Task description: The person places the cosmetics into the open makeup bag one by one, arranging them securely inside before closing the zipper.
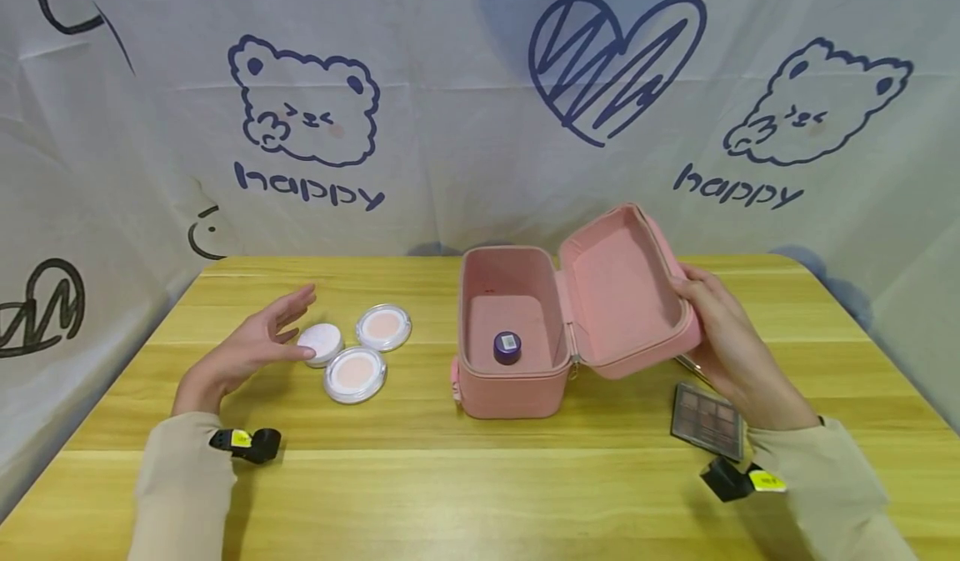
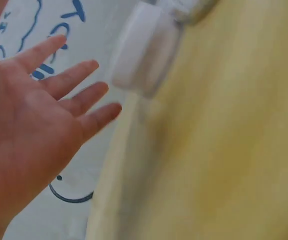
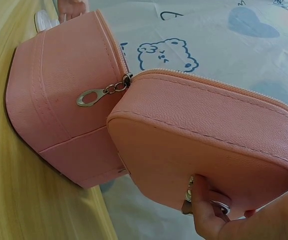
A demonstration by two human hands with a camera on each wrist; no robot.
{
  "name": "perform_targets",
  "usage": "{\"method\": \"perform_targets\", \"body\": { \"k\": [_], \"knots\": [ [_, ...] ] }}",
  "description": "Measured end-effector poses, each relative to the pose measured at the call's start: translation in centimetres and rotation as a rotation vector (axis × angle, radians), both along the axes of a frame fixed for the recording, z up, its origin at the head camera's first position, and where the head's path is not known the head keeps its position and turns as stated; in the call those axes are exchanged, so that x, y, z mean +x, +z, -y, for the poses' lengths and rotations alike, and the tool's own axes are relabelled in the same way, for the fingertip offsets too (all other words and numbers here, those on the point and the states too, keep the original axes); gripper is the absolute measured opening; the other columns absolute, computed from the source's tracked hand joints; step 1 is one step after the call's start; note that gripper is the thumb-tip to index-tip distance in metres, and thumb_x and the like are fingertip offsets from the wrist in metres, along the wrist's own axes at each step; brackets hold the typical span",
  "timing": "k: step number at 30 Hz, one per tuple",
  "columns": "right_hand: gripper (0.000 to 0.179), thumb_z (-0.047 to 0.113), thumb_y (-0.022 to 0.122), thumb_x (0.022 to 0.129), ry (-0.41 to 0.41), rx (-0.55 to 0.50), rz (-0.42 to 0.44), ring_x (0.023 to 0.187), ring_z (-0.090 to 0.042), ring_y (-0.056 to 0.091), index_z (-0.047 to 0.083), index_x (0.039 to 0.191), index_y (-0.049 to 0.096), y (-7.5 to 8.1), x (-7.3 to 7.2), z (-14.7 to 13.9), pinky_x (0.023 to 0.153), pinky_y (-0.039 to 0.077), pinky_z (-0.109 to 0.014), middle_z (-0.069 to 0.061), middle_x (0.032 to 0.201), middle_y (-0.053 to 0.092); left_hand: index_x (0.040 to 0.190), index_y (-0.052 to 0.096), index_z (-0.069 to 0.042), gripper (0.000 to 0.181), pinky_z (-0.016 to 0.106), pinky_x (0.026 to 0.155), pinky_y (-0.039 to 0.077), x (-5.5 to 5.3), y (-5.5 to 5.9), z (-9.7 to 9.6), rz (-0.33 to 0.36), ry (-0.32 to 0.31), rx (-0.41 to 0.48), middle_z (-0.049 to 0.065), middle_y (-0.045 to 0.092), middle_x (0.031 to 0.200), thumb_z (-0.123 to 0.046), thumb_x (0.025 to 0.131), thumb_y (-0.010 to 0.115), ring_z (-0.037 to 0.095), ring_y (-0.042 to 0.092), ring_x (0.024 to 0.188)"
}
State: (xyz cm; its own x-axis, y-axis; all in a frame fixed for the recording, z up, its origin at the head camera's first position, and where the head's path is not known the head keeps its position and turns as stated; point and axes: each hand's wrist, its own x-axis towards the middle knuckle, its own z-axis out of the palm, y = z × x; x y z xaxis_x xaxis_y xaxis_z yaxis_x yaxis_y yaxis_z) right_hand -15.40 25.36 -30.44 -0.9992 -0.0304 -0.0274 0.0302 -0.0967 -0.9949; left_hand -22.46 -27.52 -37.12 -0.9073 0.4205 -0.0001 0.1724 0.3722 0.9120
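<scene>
A pink cosmetic case point(image 1: 513, 396) stands on the table with its lid point(image 1: 626, 290) swung out to the right. My right hand point(image 1: 723, 348) grips the lid at its outer edge; in the right wrist view, fingers point(image 3: 202, 200) lie by the metal fitting on the lid's outside. Inside the case sits a small dark purple jar point(image 1: 507, 347) with a pale label on top. At the left, my left hand point(image 1: 251, 346) is spread beside a round white container point(image 1: 321, 343), thumb at its edge; whether they touch I cannot tell. Two clear-rimmed round compacts point(image 1: 356, 374) with beige centres lie alongside.
Near my right wrist lies a dark eyeshadow palette point(image 1: 707, 419). A thin, stick-like item point(image 1: 693, 368) is partly hidden under the right hand. Behind the wooden table point(image 1: 420, 494) hangs a white cloth point(image 1: 450, 111) with bear and heart drawings.
</scene>
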Motion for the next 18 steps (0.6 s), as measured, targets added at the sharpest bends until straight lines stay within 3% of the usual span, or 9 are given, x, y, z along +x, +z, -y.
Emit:
{"method": "perform_targets", "body": {
  "k": [9, 18],
  "knots": [
    [0.062, 0.036, 0.049, 0.1, -0.001, 0.007, -0.004, 0.11, -0.02, 0.044, 0.01, 0.147, 0.018, 0.0, 0.1, 0.0, 0.083, 0.048, -0.024, -0.006, 0.131, 0.032, 0.151, 0.014, 0.006, 0.096, 0.056, 0.11, 0.017, -0.3, -1.2, 0.2, 0.037, 0.015, -0.048, 0.029, 0.016, 0.154, -0.006, 0.079, 0.077, 0.047, 0.013, 0.14],
    [0.063, 0.037, 0.048, 0.101, 0.008, 0.01, -0.011, 0.112, -0.021, 0.043, 0.01, 0.148, 0.016, -0.1, 0.1, 0.0, 0.085, 0.048, -0.023, -0.007, 0.134, 0.03, 0.15, 0.014, 0.008, 0.095, 0.051, 0.109, 0.022, -0.3, -1.6, 0.2, 0.032, -0.02, -0.053, 0.032, 0.03, 0.146, -0.002, 0.079, 0.076, 0.045, 0.028, 0.135]
  ]
}}
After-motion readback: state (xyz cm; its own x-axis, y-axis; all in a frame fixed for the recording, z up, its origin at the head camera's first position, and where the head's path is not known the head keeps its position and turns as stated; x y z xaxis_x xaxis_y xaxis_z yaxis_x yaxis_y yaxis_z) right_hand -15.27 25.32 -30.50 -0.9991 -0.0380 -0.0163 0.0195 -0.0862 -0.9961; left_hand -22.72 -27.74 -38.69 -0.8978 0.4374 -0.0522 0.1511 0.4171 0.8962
